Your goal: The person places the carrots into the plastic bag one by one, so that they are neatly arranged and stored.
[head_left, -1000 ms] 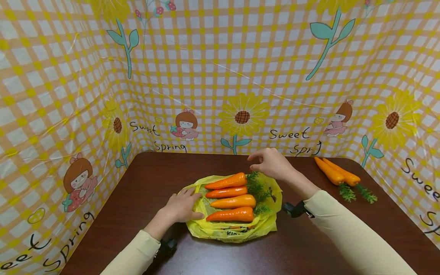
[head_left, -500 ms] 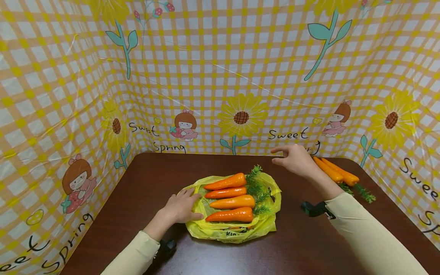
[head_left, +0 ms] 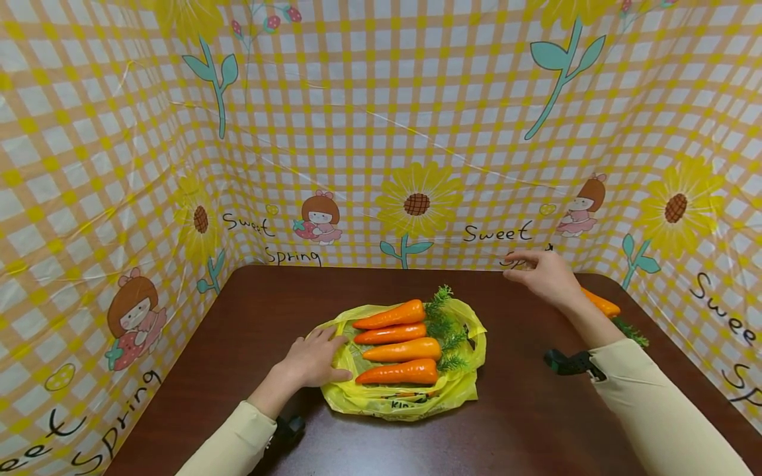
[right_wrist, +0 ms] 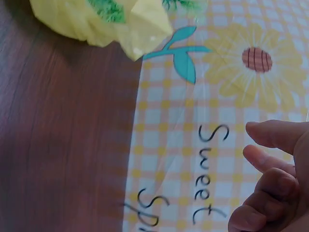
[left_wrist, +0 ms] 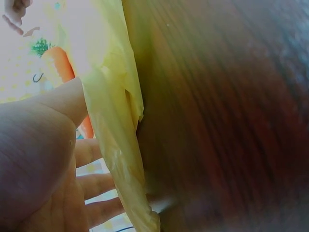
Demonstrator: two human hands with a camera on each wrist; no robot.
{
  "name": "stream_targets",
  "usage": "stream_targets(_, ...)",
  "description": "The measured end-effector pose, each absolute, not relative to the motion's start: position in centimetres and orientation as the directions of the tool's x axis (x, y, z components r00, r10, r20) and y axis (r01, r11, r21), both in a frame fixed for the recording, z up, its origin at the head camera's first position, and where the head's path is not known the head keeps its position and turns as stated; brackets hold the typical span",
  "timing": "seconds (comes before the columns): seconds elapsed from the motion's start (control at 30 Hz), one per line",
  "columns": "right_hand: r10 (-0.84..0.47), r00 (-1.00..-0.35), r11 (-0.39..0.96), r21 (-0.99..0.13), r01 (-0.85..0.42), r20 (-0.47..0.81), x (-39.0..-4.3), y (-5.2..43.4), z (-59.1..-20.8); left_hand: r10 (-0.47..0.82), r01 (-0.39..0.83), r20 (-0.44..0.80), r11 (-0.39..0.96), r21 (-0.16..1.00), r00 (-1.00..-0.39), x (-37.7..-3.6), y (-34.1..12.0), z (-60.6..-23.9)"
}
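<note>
A yellow plastic bag (head_left: 405, 395) lies open on the dark brown table (head_left: 250, 317), with several orange carrots (head_left: 401, 349) side by side on it, green tops to the right. My left hand (head_left: 314, 360) rests flat on the bag's left edge; the left wrist view shows its palm (left_wrist: 43, 159) against the yellow film (left_wrist: 116, 145). My right hand (head_left: 544, 274) hovers empty at the back right, fingers loosely spread, just above and left of a loose carrot (head_left: 601, 305) that it partly hides. In the right wrist view its fingers (right_wrist: 270, 169) hold nothing.
A gingham sheet with sunflowers and "Sweet Spring" lettering (head_left: 417, 198) walls the table on three sides. Green carrot leaves (head_left: 630, 332) lie near the right wall. Black wrist mounts (head_left: 565, 362) sit on both arms. Bare tabletop lies in front of the bag.
My right hand has moved from above the carrots on the bag to the right, over the loose carrots at the back right. The left hand and the bag stayed put.
</note>
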State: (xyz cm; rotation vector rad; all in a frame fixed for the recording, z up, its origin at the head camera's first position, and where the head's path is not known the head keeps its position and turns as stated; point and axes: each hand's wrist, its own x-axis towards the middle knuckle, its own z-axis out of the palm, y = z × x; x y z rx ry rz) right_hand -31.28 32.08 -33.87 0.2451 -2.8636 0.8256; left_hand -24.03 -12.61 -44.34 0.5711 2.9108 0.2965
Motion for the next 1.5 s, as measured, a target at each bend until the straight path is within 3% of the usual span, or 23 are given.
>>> stream_targets(0.57, 0.013, -0.979, 0.858, -0.505, -0.093, 0.202, -31.5, 37.0, -36.2, 0.39, 0.359, -0.11, 0.905, 0.226, -0.914, -24.0, -12.6, -44.5)
stream_targets(1.23, 0.196, -0.978, 0.812, -0.571, 0.122, 0.07, -32.9, 41.7, -39.4, 0.388, 0.355, -0.119, 0.907, 0.228, -0.914, -24.3, -12.7, -44.8)
stream_targets(1.5, 0.21, -0.976, 0.856, -0.493, 0.155, 0.058, -33.2, 43.3, -40.0, 0.382, 0.349, -0.126, 0.909, 0.227, -0.915, -23.9, -12.6, -44.2)
